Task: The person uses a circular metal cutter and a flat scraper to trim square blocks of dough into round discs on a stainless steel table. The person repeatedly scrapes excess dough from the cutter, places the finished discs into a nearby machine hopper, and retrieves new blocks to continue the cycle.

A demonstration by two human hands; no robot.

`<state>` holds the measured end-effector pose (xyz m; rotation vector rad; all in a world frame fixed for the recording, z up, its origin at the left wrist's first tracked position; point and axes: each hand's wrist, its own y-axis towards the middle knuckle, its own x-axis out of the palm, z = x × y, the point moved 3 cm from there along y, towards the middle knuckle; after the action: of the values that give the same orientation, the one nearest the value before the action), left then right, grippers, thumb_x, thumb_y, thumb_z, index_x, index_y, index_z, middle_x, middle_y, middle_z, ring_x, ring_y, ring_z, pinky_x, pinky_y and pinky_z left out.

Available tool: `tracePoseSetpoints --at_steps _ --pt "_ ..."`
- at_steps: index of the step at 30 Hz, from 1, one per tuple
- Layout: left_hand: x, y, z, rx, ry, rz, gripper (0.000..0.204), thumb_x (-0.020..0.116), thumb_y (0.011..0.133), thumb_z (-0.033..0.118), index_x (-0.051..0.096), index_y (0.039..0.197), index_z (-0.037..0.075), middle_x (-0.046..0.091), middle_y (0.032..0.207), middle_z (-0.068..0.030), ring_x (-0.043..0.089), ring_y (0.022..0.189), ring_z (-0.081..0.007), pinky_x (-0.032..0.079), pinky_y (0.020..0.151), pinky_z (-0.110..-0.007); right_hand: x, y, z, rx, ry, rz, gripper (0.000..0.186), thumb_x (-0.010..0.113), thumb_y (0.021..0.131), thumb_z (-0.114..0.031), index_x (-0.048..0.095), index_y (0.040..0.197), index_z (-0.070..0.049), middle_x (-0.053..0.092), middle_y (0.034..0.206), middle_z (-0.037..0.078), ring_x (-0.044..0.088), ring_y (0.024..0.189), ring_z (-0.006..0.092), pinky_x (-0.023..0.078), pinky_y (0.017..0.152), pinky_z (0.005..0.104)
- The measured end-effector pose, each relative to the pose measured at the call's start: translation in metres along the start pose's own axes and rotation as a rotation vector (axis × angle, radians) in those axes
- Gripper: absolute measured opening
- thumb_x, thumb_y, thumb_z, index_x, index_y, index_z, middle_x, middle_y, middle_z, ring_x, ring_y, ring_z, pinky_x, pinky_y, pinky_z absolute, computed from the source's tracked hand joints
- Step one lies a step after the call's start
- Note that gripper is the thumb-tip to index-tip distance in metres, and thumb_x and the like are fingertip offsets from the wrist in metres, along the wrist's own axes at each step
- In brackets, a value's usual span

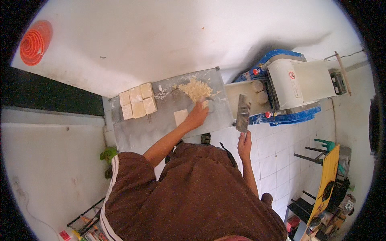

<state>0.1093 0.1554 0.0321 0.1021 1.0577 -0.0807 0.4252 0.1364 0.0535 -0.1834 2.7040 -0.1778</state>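
Left hand (198, 114) on dough pile (195, 89) (floured)

A single head-worn fisheye view looks steeply down from above the person's brown-shirted torso (197, 197), facing the flour-dusted grey metal desk (136, 130) against the white wall (161, 36); straight edges curve toward the rim.

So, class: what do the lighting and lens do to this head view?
Head view: fisheye bends the metal table edges and blackens the corners; soft daylight, a broad shadow on the wall above the dough machine; the left hand looks slightly blurred.
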Motion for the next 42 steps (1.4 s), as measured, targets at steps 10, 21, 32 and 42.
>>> tracePoseSetpoints --at_steps 10,21,32,42 --pt "-0.023 -0.119 -0.020 -0.386 -0.161 0.225 0.014 0.067 0.091 0.004 0.057 0.103 0.003 0.016 0.166 -0.0339 0.015 0.153 -0.0547 0.022 0.124 -0.059 0.117 0.058 -0.006 -0.092 -0.192 -0.683 0.038 0.054 0.108 -0.033 0.051 0.133 -0.004 0.069 0.089 0.027 0.068 0.081 0.0469 0.053 0.071 0.0480" --pt "0.012 -0.136 -0.029 -0.594 -0.344 0.534 0.072 0.075 0.088 0.008 0.038 0.149 0.004 0.016 0.168 -0.0312 0.016 0.156 -0.0496 0.024 0.126 -0.054 0.152 0.107 -0.025 0.093 -0.319 -0.740 0.036 0.052 0.109 -0.026 0.049 0.135 -0.003 0.071 0.095 0.026 0.071 0.085 0.0433 0.054 0.074 0.0491" --pt "0.037 -0.162 -0.063 -0.744 -0.646 0.373 0.093 0.070 0.090 0.007 0.015 0.165 0.003 0.017 0.171 -0.0225 0.024 0.156 -0.0409 0.026 0.125 -0.047 0.172 0.016 -0.010 0.064 -0.461 -0.660 0.040 0.055 0.104 -0.015 0.048 0.142 0.000 0.070 0.109 0.026 0.072 0.090 0.0445 0.057 0.079 0.0460" --pt "0.048 -0.162 -0.070 -0.638 -0.620 0.416 0.084 0.067 0.089 0.005 0.026 0.163 0.004 0.030 0.167 -0.0240 0.037 0.151 -0.0421 0.033 0.122 -0.047 0.190 -0.002 -0.026 0.084 -0.423 -0.536 0.043 0.058 0.103 -0.015 0.049 0.140 0.004 0.071 0.105 0.025 0.075 0.084 0.0371 0.059 0.074 0.0422"
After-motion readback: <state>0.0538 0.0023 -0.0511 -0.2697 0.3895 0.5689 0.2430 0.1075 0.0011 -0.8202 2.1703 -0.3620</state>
